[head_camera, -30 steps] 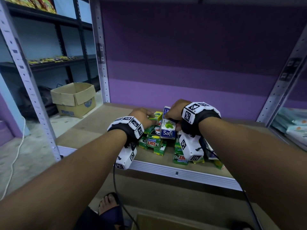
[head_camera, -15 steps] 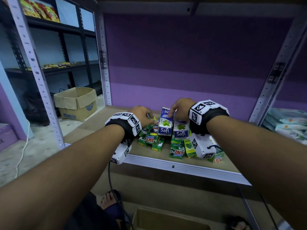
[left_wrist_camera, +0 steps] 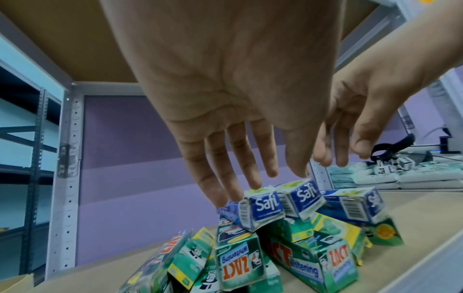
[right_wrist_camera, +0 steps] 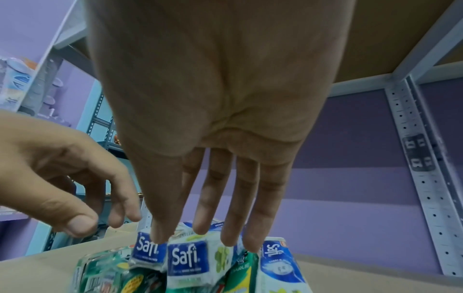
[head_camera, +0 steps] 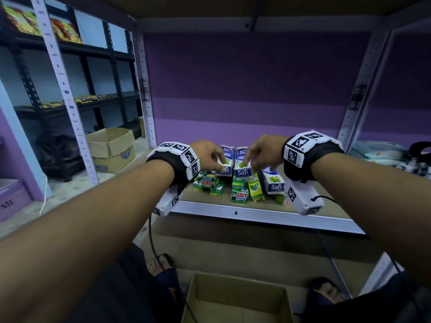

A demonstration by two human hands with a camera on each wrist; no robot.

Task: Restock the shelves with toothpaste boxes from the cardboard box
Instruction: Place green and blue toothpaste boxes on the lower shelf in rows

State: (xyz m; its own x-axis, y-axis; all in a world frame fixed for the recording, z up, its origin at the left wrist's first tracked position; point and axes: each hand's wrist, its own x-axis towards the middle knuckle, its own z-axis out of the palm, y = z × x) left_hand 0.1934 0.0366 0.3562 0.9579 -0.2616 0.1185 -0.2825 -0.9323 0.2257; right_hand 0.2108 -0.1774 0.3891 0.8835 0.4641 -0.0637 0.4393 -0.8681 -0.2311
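A pile of toothpaste boxes (head_camera: 240,183) lies on the shelf (head_camera: 256,215), green Zact boxes (left_wrist_camera: 238,263) under blue-and-white Safi boxes. My left hand (head_camera: 220,164) hovers with straight fingers whose tips touch the left top Safi box (left_wrist_camera: 263,206). My right hand (head_camera: 249,160) has straight fingers too, their tips on the neighbouring Safi box (right_wrist_camera: 188,259). A third Safi box (head_camera: 274,181) lies to the right. Neither hand holds anything. The open cardboard box (head_camera: 235,299) is on the floor below the shelf.
Purple back wall and metal uprights (head_camera: 356,96) frame the shelf bay. Another cardboard box (head_camera: 112,148) sits on the floor at the left. Pale packets (head_camera: 377,152) fill the neighbouring bay at the right. My feet (head_camera: 163,266) stand beside the box, and a cable hangs from my left wrist.
Both hands have uncurled and lifted a little off the pile. Two Safi boxes now lie side by side on top, and a third shows at the right.
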